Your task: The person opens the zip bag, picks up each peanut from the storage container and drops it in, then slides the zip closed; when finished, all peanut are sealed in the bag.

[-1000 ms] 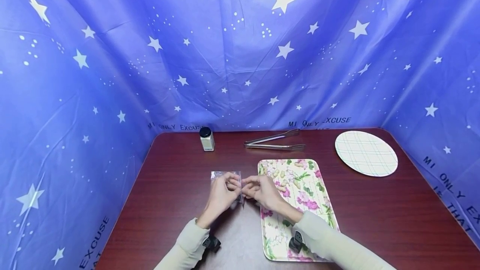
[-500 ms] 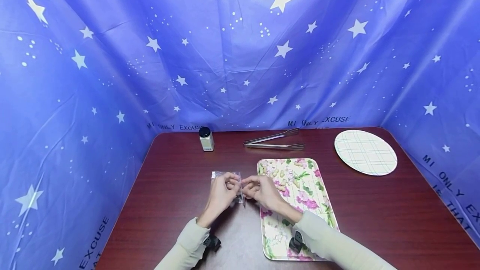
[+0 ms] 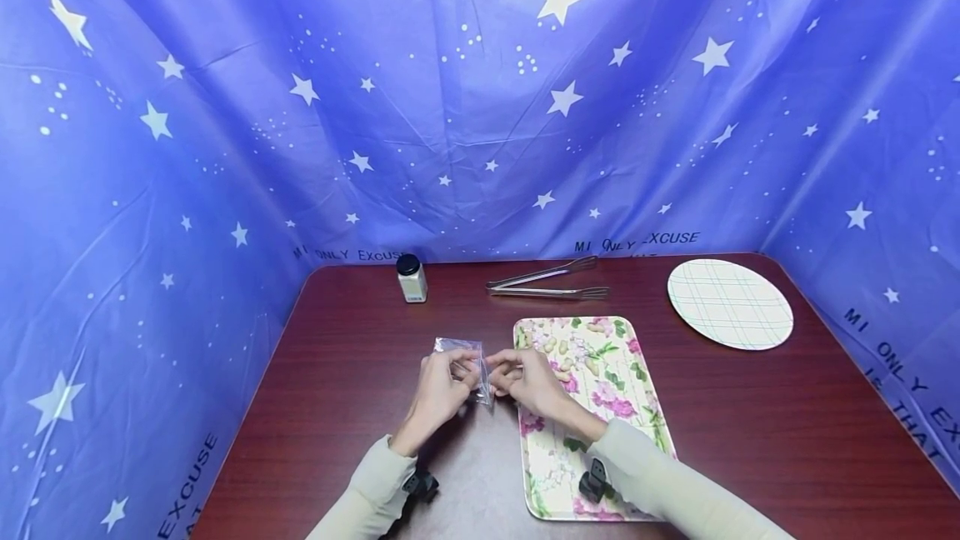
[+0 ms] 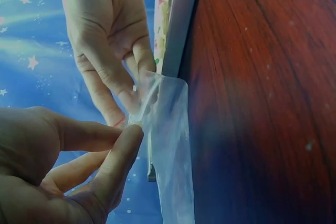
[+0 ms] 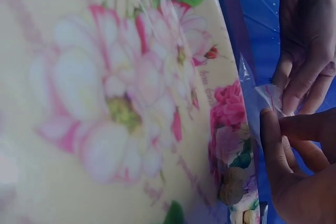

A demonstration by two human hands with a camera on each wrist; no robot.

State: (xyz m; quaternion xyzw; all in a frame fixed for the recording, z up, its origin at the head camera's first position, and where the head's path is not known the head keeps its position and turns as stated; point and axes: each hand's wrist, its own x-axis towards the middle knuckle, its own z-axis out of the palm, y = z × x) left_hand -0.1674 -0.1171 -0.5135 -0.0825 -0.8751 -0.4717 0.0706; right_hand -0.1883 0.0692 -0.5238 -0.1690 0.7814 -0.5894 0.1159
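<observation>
Thumb and fingers of my left hand [image 3: 435,394] pinch one side of a small clear plastic bag [image 3: 457,345] near its edge. Opposite it, my right hand [image 3: 536,386] pinches the same edge, its wrist over the floral tray [image 3: 555,473]. In the left wrist view the bag [image 4: 176,129] hangs down from both sets of fingertips, thin and flat. The right wrist view shows a faint reddish line along the bag's top [image 5: 268,95]. Several peanuts [image 3: 592,367] lie on the tray's far half; I see nothing inside the bag.
A black-lidded jar [image 3: 411,280] stands at the back left of the dark red table [image 3: 337,407]. Metal tongs [image 3: 551,293] lie spread behind the tray. An oval checked plate [image 3: 731,307] is at the back right. A starry blue curtain [image 3: 450,107] surrounds the table.
The bag has shifted slightly right and turned between my fingers, with its left part drawn in. Both hands keep nearly the same place and grip.
</observation>
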